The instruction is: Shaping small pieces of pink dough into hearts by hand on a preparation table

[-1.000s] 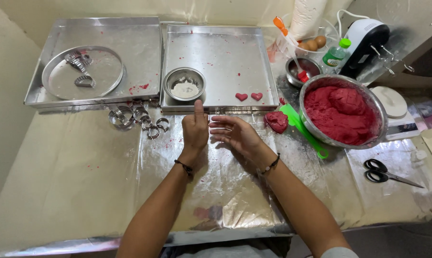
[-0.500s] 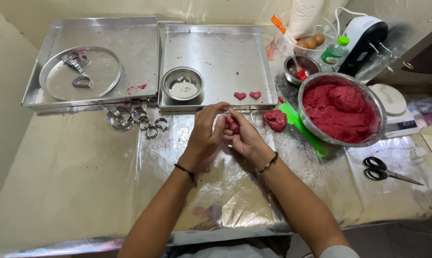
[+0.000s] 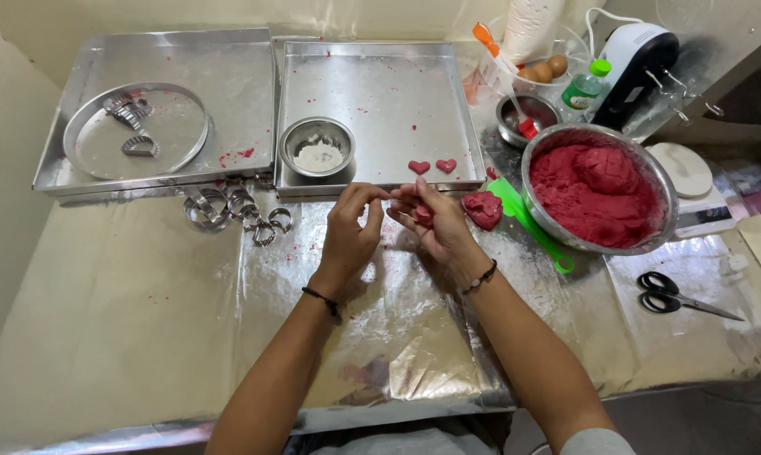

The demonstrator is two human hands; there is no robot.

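My right hand (image 3: 438, 226) cups a small piece of red dough (image 3: 422, 215) in its fingers. My left hand (image 3: 352, 232) sits close beside it, fingers curled, fingertips touching the right hand's fingertips near the dough. Both hands hover over the foil-covered table (image 3: 144, 337), just in front of a square metal tray (image 3: 380, 84). Two red dough hearts (image 3: 432, 167) lie on that tray's front edge. A lump of red dough (image 3: 483, 209) rests on the foil right of my right hand. A steel bowl of red dough (image 3: 598, 187) stands further right.
A small bowl of white flour (image 3: 317, 147) sits on the square tray. The left tray (image 3: 229, 76) holds a round pan (image 3: 136, 131) with cutters. Metal cutters (image 3: 237, 211) lie on the foil. A green spatula (image 3: 532, 223), black scissors (image 3: 675, 295), a hand mixer (image 3: 641, 63), eggs (image 3: 544, 69) stand right.
My hands went from flat and apart over the foil to pressed together around a small piece of red dough, then drew slightly apart with the dough in my right hand.
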